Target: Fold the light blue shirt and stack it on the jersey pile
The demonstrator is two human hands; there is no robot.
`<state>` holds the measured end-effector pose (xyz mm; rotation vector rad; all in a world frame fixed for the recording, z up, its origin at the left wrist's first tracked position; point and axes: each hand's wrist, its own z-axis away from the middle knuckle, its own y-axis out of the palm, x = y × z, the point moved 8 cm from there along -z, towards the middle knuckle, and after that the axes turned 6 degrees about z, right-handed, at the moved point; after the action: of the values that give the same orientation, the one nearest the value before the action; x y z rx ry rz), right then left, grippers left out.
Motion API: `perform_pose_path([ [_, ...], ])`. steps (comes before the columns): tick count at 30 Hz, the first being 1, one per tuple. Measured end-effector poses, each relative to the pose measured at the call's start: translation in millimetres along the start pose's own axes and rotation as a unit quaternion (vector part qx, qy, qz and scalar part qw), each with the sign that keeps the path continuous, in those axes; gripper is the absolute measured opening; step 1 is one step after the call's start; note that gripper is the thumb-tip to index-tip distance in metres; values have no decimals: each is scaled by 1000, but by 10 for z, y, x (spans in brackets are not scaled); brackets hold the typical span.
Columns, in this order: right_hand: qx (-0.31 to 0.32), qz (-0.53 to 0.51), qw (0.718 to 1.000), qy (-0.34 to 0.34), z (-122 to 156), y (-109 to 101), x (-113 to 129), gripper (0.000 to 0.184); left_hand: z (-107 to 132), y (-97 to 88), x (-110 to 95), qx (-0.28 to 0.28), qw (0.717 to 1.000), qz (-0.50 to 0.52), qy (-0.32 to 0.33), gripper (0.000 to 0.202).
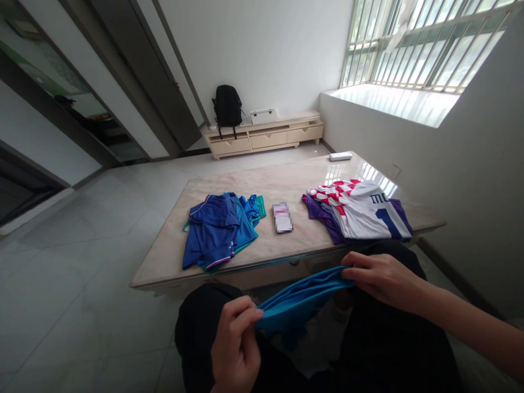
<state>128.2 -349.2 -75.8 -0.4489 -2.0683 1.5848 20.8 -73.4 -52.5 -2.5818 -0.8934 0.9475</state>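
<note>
I hold a bright blue garment stretched over my lap, below the near edge of the marble table. My left hand pinches its left end and my right hand grips its right end. On the table's left lies a heap of blue and teal clothes. On the right lies a pile with a white numbered jersey, red-and-white checks and purple cloth beneath. A small pink-and-white card lies between the two piles.
A white remote-like object rests at the table's far edge. A low cream cabinet against the far wall carries a black backpack and a white box. A barred window is at the right, pale floor tiles at the left.
</note>
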Motion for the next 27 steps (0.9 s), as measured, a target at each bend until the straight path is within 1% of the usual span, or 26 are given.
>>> perform_pose_path([
  [2, 38, -7, 999, 10, -39, 87, -5, 30, 24, 73, -12, 35, 999, 23, 9, 34],
  [4, 87, -15, 996, 13, -69, 217, -6, 28, 58, 148, -20, 71, 996, 41, 22, 35],
  [7, 165, 0, 986, 20, -77, 430, -49, 18, 112, 208, 14, 107, 992, 51, 31, 37],
  [9, 193, 19, 981, 29, -76, 486, -102, 12, 141, 213, 81, 126, 991, 48, 25, 39],
  [11, 189, 28, 981, 26, -88, 421, -129, 10, 157, 187, 166, 142, 989, 40, 17, 40],
  [15, 141, 17, 990, 4, -119, 77, -77, 15, 129, 69, 320, 153, 988, 27, 15, 41],
  [17, 134, 14, 991, 0, -116, -72, -21, 15, 90, 18, 368, 153, 988, 9, 24, 41],
  [20, 135, 23, 991, -6, -96, -198, 89, 20, 14, -16, 404, 138, 989, -32, 42, 40],
  [23, 120, 36, 992, -3, -66, -244, 175, 26, -52, 38, 440, 128, 990, -46, 36, 37],
  [27, 63, 60, 996, 16, 7, -272, 200, 17, -112, 196, 455, 124, 992, -18, 2, 30],
])
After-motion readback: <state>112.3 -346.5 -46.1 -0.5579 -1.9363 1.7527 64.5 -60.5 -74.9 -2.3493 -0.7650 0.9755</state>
